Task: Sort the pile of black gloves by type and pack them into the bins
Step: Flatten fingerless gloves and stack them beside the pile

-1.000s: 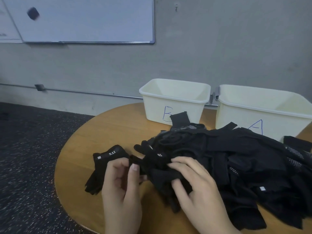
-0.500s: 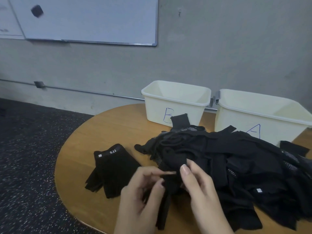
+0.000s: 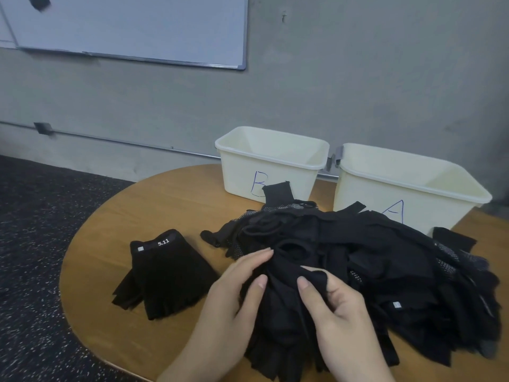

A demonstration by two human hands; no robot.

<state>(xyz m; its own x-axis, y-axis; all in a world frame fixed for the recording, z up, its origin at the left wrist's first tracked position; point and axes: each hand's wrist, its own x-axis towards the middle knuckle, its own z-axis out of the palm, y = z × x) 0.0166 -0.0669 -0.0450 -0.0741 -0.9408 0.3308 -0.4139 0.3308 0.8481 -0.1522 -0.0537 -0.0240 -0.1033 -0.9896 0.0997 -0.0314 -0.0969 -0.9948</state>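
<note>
A big pile of black gloves (image 3: pixel 385 260) covers the right half of the round wooden table (image 3: pixel 115 224). Both hands hold one black fingerless glove (image 3: pixel 281 307) at the pile's near edge. My left hand (image 3: pixel 234 301) grips its left side, thumb on top. My right hand (image 3: pixel 330 307) pinches its cuff edge between thumb and fingers. A separate black fingerless glove marked 5.11 (image 3: pixel 162 274) lies flat on the table to the left. Behind the pile stand two cream bins, bin B (image 3: pixel 270 164) and bin A (image 3: pixel 407 188), both showing bare insides.
The table's rounded edge runs close on the left and front, with dark speckled floor (image 3: pixel 33 244) beyond. A grey wall with a whiteboard (image 3: pixel 132 26) stands behind the bins. Bare wood lies between the lone glove and bin B.
Both hands have moved up from a narrow strip of fabric to a wider hold on a glove at the pile's edge. The 5.11 glove stays put.
</note>
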